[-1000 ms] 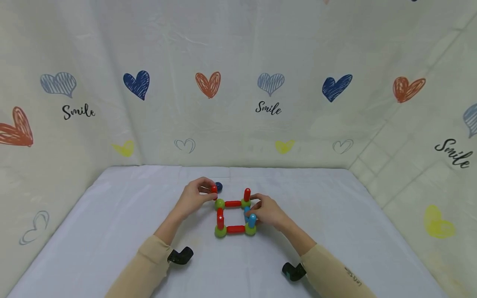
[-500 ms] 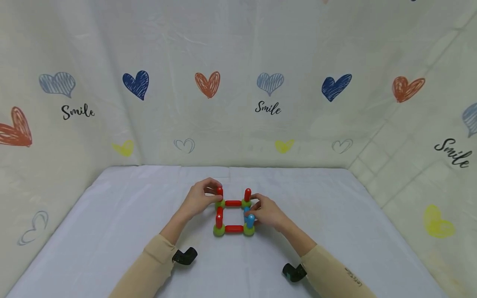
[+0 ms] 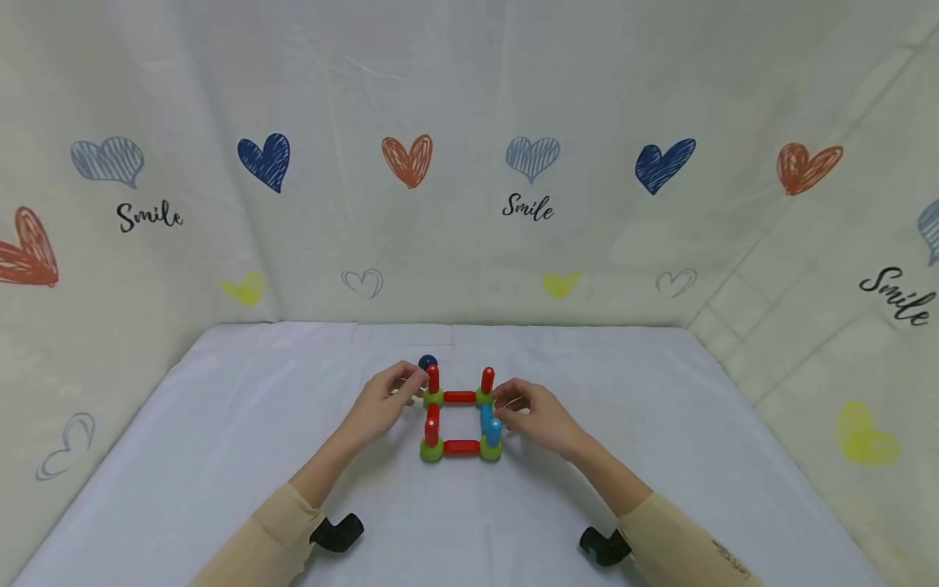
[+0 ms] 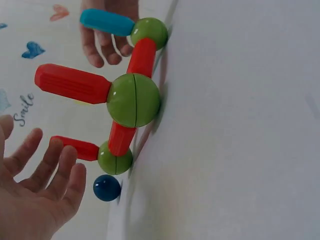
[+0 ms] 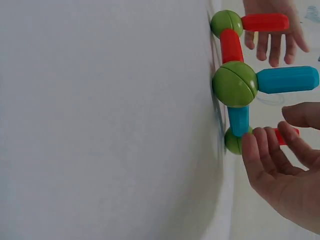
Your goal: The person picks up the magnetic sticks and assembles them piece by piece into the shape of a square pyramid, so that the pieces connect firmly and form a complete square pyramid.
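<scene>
A square frame of magnetic balls and sticks lies on the table, with a green ball (image 3: 431,450) at each corner. Red sticks (image 3: 460,447) form three sides, and a blue stick (image 5: 238,120) the right side. Upright sticks rise from the corners: a blue one (image 3: 494,432) at front right, the others red. Beside the back-left red upright (image 3: 434,378) my left hand (image 3: 385,401) has its fingers loosely extended, holding nothing. My right hand (image 3: 539,414) is at the frame's right side, fingers slightly bent near the back-right corner; whether they touch it is unclear.
A dark blue ball (image 3: 428,362) lies just behind the back-left corner, near my left fingers. White cloth covers the table (image 3: 616,391). A curtain with printed hearts (image 3: 455,244) hangs behind the table's far edge.
My left hand brought the red stick onto the back-left ball, where it now stands upright, then let go and drew back left. My right hand has loosened and shifted slightly right.
</scene>
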Tool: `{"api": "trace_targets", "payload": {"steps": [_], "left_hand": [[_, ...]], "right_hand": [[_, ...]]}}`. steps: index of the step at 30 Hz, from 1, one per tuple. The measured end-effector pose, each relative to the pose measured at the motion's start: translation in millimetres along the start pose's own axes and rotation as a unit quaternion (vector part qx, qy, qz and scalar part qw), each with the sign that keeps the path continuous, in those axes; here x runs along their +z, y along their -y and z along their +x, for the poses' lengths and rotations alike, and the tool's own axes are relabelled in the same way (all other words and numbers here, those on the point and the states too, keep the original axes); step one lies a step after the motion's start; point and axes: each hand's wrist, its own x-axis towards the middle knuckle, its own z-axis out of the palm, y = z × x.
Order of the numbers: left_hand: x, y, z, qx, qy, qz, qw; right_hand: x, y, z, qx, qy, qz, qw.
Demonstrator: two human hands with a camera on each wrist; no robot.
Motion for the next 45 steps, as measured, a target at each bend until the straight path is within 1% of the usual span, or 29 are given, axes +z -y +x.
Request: {"api": "trace_targets", "payload": {"steps": [2, 4, 5, 7, 12, 17, 19, 23, 27, 30, 38, 45], "left_hand": [[-0.8, -1.2, -5.0, 0.013, 0.037, -0.031, 0.9988], [-1.0, -1.4, -9.5, 0.023, 0.078, -0.057, 0.9951], [-1.1, -1.4, -11.8, 0.027, 0.096, -0.065, 0.9929], [-1.6, -1.2, -16.4, 0.032, 0.128, -0.065, 0.9891], [-3.7, 0.5, -24.8, 0.048, 0.177, -0.041, 0.9822], [-4.9, 2.6, -27.4, 0.056, 0.214, -0.056, 0.9736], [-5.7, 3.0, -28.1, 0.057, 0.218, -0.053, 0.9729], [-7.0, 3.5, -29.1, 0.065, 0.211, -0.035, 0.9746], [-6.6, 2.8, -29.3, 0.057, 0.204, -0.025, 0.9769], [-6.0, 2.4, -29.1, 0.05, 0.202, -0.026, 0.9778], [-4.9, 4.8, -27.5, 0.055, 0.201, -0.038, 0.9773], [-2.3, 5.4, -23.2, 0.049, 0.187, -0.01, 0.9812]], "right_hand": [[0.1, -1.1, -3.4, -0.012, 0.009, 0.002, 1.0], [0.6, -2.2, -6.7, -0.014, 0.017, 0.011, 1.0], [0.7, -2.5, -8.7, -0.019, 0.023, 0.016, 0.999], [1.1, -3.0, -12.4, -0.024, 0.03, 0.03, 0.999], [0.1, -4.0, -20.2, -0.045, 0.056, 0.06, 0.996], [-1.1, -7.1, -23.7, -0.066, 0.094, 0.086, 0.99], [-1.1, -8.2, -23.9, -0.069, 0.103, 0.093, 0.988], [-0.4, -9.3, -23.1, -0.07, 0.106, 0.095, 0.987], [0.5, -8.8, -22.9, -0.061, 0.106, 0.09, 0.988], [1.4, -7.7, -22.7, -0.052, 0.103, 0.089, 0.989], [3.7, -5.2, -20.2, -0.045, 0.094, 0.082, 0.991], [8.0, -4.0, -16.7, -0.04, 0.072, 0.061, 0.995]]}}
